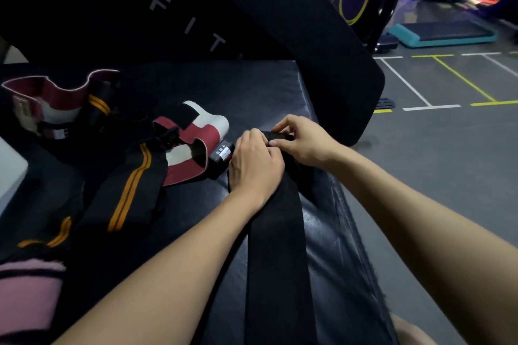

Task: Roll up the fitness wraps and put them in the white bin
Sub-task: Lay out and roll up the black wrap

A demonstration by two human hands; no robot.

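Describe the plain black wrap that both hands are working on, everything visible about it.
The plain black wrap is a long, flat band of dull woven-looking fabric with no stripes. It lies stretched along the black padded bench, running from the bottom edge of the view up to the hands. Its far end is bunched or folded where the left hand and right hand pinch it; most of its length is still unrolled. The left forearm lies across its edge.

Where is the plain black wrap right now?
In the head view, the plain black wrap lies along the bench's right side, its far end pinched by both the left hand and right hand.
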